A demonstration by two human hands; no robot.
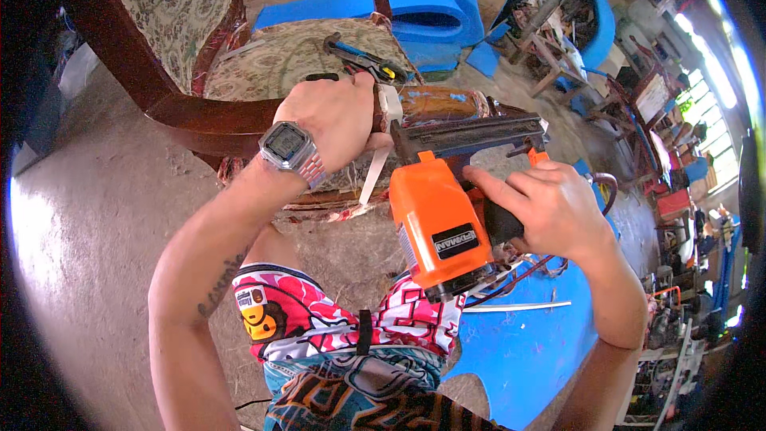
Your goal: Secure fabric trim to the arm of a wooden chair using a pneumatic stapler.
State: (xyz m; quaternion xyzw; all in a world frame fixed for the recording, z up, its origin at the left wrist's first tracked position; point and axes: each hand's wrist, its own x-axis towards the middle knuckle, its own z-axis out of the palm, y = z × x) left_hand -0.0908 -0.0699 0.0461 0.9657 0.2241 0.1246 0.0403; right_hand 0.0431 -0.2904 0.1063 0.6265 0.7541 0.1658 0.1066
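Head view, one item group:

Left hand [339, 116], metal-banded watch [287, 146] at the wrist: laid at the front edge of the chair [231, 121], beside the upper part of a white strip [373, 179] that hangs over the edge. Thumb close to the strip; the fingertips are partly hidden, so whether they pinch it or only press against the wood cannot be told.

Right hand [554, 203]: fingers closed around the black handle of an orange nail gun [439, 223], index finger extended along the grip. The gun is held at the chair's front edge, body toward the wearer, black magazine [471, 136] pointing right, nose just beside the left thumb. Dark hose [610, 191] behind the right hand.

Chair seat [271, 64], floral fabric: carries hand tools [363, 57] in black, blue and yellow. Beyond it, folded blue foam [423, 12]. On the floor, a blue sheet [519, 359].

Hazards, by judgement: a trigger squeeze with the nose so near could drive a fastener into the left thumb; a loose hold could let the strip skew; a snagged hose could tug the gun off line.
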